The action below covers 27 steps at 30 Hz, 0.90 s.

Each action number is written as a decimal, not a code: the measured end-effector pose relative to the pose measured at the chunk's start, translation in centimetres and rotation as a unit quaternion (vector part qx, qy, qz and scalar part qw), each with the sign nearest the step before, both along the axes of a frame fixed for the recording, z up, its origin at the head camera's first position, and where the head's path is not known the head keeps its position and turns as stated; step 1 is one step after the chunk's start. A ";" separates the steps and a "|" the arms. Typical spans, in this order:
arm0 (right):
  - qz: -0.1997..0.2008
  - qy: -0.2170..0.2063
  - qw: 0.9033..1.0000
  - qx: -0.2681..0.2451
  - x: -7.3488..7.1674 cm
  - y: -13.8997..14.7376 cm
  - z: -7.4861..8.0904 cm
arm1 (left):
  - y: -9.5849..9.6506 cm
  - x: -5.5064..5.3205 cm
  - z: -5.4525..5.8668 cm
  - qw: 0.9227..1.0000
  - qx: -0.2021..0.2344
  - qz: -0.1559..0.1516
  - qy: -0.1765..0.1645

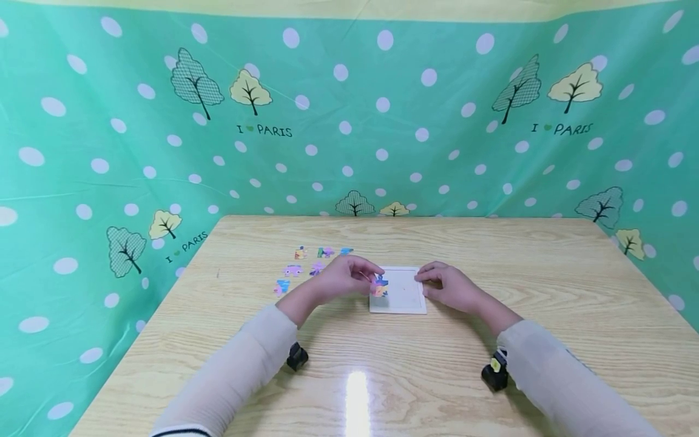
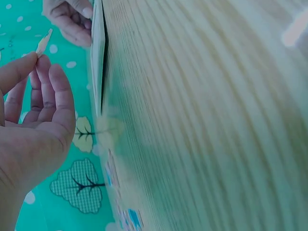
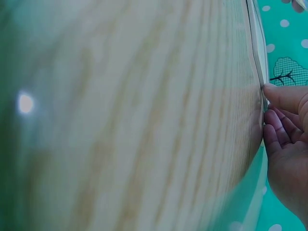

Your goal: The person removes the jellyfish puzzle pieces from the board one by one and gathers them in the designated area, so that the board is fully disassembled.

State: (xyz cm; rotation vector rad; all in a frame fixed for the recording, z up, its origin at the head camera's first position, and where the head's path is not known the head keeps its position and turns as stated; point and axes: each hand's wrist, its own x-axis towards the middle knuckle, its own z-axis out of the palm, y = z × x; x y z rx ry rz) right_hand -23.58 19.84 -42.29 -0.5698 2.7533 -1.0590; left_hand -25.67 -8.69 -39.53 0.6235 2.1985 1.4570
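A colourful jigsaw piece (image 1: pixel 381 288) is pinched between the thumb and fingertips of my left hand (image 1: pixel 344 279), above the left side of a flat white puzzle tray (image 1: pixel 403 297). The left wrist view shows that piece (image 2: pixel 44 42) edge-on, raised over the table. My right hand (image 1: pixel 450 287) grips the tray's right edge, thumb on the near side and the other fingers curled beside it. In the right wrist view, the thumb (image 3: pixel 284 97) meets the rim of the tray. No pieces show on the visible part of the tray's surface.
Several loose jigsaw pieces (image 1: pixel 292 271) lie in rough rows left of the tray, partly behind the left hand. The wooden table (image 1: pixel 426 370) reaches a green dotted cloth (image 1: pixel 382 139) at the back. Black wrist devices (image 1: pixel 494 371) hang beneath both sleeves.
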 end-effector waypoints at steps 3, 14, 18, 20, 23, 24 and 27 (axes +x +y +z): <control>0.002 0.003 1.000 -0.004 0.0 -0.1 0.0 | -0.7 -0.1 -0.1 1.000 -0.002 0.005 0.004; 0.002 0.002 1.000 -0.007 0.1 0.1 0.0 | -3.0 -0.3 -0.4 1.000 -0.006 0.026 0.003; 0.001 0.003 1.000 -0.006 0.1 0.1 -0.1 | -3.6 -0.4 -0.5 0.999 -0.008 0.037 0.000; 0.002 0.005 1.000 -0.006 0.0 0.1 -0.1 | -3.9 -0.5 -0.6 0.999 -0.009 0.040 -0.002; 0.003 0.005 1.000 -0.005 0.0 0.1 -0.1 | -4.4 -0.4 -0.8 0.999 -0.008 0.041 -0.010; 0.003 0.005 1.000 -0.005 0.0 0.1 -0.1 | -4.6 -0.4 -0.9 0.999 -0.010 0.042 -0.012; 0.003 0.004 1.000 -0.006 0.0 0.0 -0.1 | -5.1 -0.5 -1.1 0.999 -0.019 0.047 -0.012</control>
